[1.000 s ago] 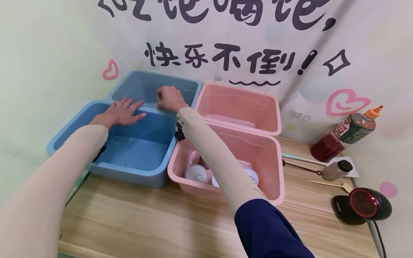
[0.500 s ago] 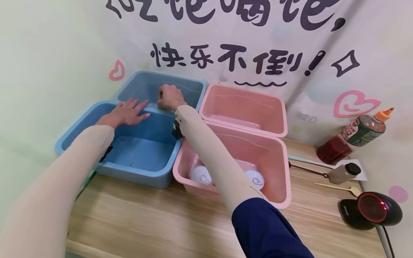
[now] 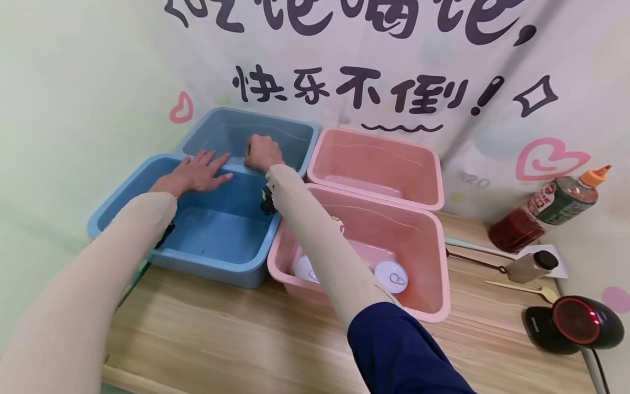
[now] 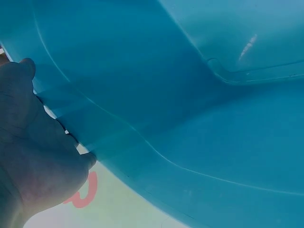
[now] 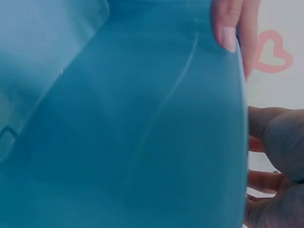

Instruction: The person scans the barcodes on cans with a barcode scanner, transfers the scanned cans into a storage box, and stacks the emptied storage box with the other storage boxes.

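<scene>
Two blue bins stand one behind the other. My left hand [image 3: 194,172] lies over the front blue bin's [image 3: 221,232] far rim, fingers spread and fairly straight. From the left wrist view, that hand [image 4: 38,137] touches the rim from the side. My right hand [image 3: 263,152] is curled at the near rim of the back blue bin [image 3: 231,126], a little right of the left hand. In the right wrist view, part of the right hand [image 5: 282,147] sits beyond the blue rim, fingertips hidden; whether it grips the rim cannot be made out.
Right of the blue bins are a front pink bin [image 3: 415,257] with pull-tab cans [image 3: 391,275] and a back pink bin [image 3: 384,158]. Further right stand a red sauce bottle [image 3: 546,210], a small black-capped jar [image 3: 531,266], a wooden spoon [image 3: 526,290] and a black scanner-like device [image 3: 576,323].
My right hand has shifted slightly left along the blue rim and a little lower. The left hand keeps its place on the rim. The scene slides right in the head view.
</scene>
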Available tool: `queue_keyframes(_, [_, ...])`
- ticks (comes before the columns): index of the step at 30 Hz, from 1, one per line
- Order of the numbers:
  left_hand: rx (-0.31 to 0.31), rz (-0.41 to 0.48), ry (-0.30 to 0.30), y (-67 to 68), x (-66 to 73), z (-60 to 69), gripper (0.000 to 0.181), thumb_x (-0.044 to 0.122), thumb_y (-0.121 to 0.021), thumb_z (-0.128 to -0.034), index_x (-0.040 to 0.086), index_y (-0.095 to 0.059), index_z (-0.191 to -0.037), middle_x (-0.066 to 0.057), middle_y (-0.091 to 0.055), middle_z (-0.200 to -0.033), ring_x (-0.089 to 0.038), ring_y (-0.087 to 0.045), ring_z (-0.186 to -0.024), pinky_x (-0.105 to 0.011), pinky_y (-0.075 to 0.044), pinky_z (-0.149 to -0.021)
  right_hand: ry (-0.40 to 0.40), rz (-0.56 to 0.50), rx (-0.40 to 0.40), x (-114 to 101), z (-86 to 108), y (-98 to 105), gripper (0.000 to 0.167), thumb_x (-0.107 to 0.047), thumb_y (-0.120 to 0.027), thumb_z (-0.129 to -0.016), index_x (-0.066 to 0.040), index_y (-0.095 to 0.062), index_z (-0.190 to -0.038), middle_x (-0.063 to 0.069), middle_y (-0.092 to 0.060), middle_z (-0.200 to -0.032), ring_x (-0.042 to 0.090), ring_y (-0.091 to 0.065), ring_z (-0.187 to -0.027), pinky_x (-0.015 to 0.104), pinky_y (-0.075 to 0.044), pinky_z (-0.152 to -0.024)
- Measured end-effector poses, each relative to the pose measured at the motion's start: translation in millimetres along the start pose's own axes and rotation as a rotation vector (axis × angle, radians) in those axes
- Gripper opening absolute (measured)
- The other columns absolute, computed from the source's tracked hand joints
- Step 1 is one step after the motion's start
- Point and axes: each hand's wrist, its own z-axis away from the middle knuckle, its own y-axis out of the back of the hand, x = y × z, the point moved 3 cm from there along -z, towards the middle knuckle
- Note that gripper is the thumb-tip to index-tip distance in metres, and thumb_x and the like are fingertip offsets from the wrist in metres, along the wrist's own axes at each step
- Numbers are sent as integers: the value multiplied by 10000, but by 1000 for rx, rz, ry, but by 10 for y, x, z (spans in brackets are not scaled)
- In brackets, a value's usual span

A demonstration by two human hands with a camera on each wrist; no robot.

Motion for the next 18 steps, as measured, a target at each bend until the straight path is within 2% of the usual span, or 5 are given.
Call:
queue_keyframes(3, [-3,-4,3,-11,3,1,749,460,-357,-1056,43,-44,-1594,-323,-15,-1633,-532,30,-1503,-696,9,-1198,-26,-10,-5,7,-6,-49,113,-219,-657,-960,-125,-670,-1020,27,-628,-923,177,-609,-821,287,-494,-707])
queue_keyframes(11, [-1,2,1,3,26,4,750,457,-358,-1057,42,-38,-1593,-316,-11,-1636,-530,31,-1505,-694,19,-1198,-128,1,20,95,-25,-86,254,-246,-631,-976,-149,-657,-1210,25,-626,-957,179,-619,-832,283,-503,-698])
queue_keyframes(14, [-3,0,5,2,19,2,754,463,-358,-1056,44,-37,-1594,-314,-8,-1637,-528,31,-1506,-695,19,-1197,-136,0,25,134,-25,-86,250,-242,-631,-975,-141,-655,-1203,27,-618,-949,182,-615,-828,283,-495,-685])
queue_keyframes(18, [-8,8,9,-18,8,-2,754,460,-364,-1056,43,-40,-1594,-318,-5,-1636,-529,37,-1506,-696,21,-1197,-135,-20,20,181,-39,-114,145,-222,-634,-969,-123,-668,-1069,29,-584,-882,180,-602,-785,279,-475,-649])
